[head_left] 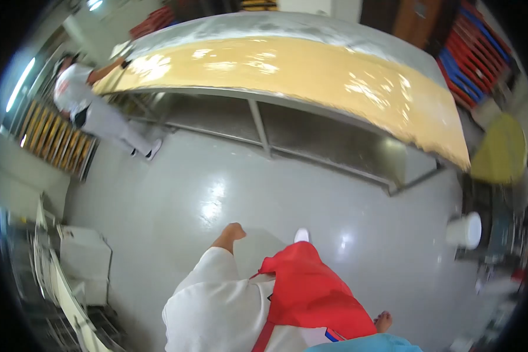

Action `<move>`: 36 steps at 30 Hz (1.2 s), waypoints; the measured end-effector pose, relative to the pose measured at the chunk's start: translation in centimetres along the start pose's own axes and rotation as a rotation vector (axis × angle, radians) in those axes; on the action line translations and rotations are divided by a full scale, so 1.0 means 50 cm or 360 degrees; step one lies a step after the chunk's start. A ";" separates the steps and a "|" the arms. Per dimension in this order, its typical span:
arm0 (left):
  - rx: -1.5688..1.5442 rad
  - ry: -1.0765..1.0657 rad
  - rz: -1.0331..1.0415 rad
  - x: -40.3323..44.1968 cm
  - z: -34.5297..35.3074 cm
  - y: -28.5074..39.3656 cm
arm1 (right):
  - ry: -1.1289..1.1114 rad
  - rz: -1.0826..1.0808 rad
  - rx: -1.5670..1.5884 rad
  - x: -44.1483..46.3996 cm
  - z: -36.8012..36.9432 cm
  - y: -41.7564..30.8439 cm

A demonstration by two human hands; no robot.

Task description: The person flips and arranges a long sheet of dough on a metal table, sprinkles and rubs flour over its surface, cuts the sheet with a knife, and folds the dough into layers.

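My left hand point(236, 230) hangs in front of me over the grey floor, its fingers curled in and nothing visible in them. Low on the right, my right hand point(383, 322) shows only in part beside my red apron point(311, 284); its fingers look loosely apart, and I see nothing in them. Neither hand touches the long metal table point(258, 126) ahead. A wide, shiny sheet of yellow dough point(299, 64) lies along the table's near side, reaching its edge. Light blue cloth point(364, 344) crosses the bottom of the view.
A co-worker point(79, 88) in white stands at the table's left end, one hand at the sheet. Behind them is a rack of trays point(56, 141). Red and blue crates point(472, 56) are stacked at right, near a yellow rounded object point(501, 149) and a white bucket point(464, 230).
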State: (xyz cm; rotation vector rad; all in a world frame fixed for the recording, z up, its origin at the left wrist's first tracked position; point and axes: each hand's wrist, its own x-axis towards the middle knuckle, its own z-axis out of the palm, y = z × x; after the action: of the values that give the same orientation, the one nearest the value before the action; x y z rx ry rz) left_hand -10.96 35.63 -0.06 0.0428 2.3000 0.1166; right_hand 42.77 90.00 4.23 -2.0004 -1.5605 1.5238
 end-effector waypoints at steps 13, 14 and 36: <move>-0.1059 0.0749 -0.0026 -0.046 -0.128 -0.006 | -0.1580 -0.2512 -0.3050 0.518 0.617 -0.469; -0.0938 0.0883 -0.0153 -0.081 -0.098 -0.044 | -0.1316 -0.1967 -0.3473 0.532 0.735 -0.516; -0.1656 0.0253 -0.1254 -0.042 0.343 -0.518 | -0.2355 -0.2144 -0.2372 -0.294 1.979 -0.705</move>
State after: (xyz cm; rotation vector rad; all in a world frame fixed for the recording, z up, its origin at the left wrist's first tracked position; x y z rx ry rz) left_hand 3.37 10.93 -12.45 -1.3965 1.9737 0.8843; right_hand -55.49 52.30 -9.04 1.2431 -3.6344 0.8414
